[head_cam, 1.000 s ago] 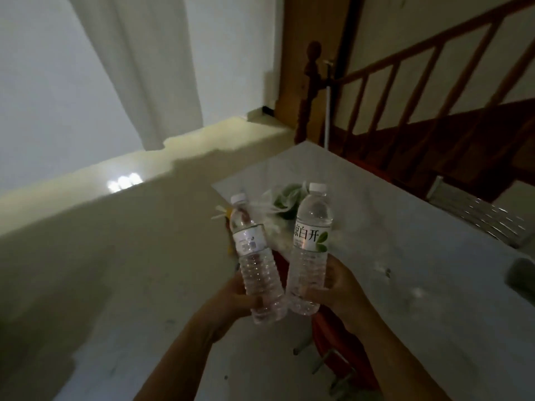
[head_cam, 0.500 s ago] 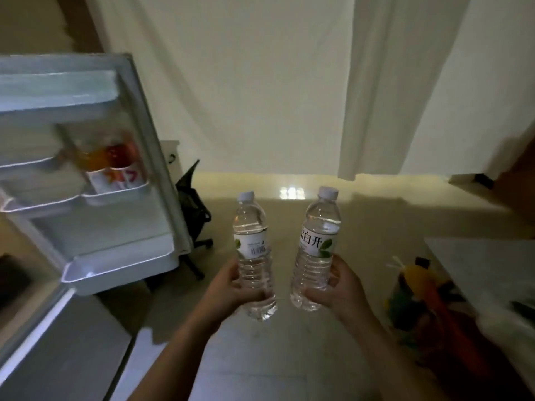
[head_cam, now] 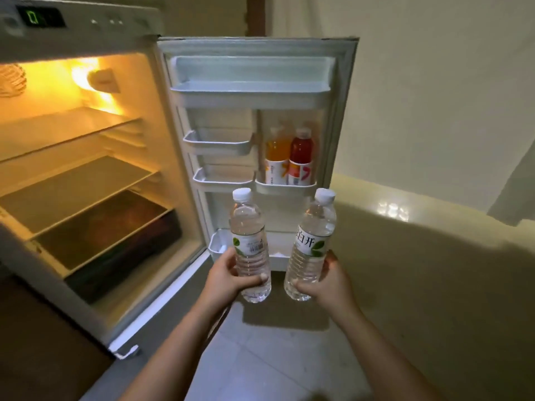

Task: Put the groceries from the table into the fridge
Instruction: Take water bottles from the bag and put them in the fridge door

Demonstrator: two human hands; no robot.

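My left hand (head_cam: 228,277) grips a clear water bottle (head_cam: 249,238) near its base, held upright. My right hand (head_cam: 327,280) grips a second water bottle (head_cam: 314,241) with a white and green label, also upright. Both bottles hang in front of the open fridge door (head_cam: 254,91), just above its bottom door bin (head_cam: 220,246). The fridge (head_cam: 78,157) stands open at the left, lit inside, with bare glass shelves and a dark drawer at the bottom.
An orange drink bottle (head_cam: 276,157) and a red drink bottle (head_cam: 301,156) stand in a door bin (head_cam: 285,188) on the right side of the door. Two small bins (head_cam: 217,144) sit to their left. Tiled floor lies below; a pale wall is at the right.
My view has swung left from the table to the open fridge. Both hands kept hold of their bottles and now face the door's shelves.
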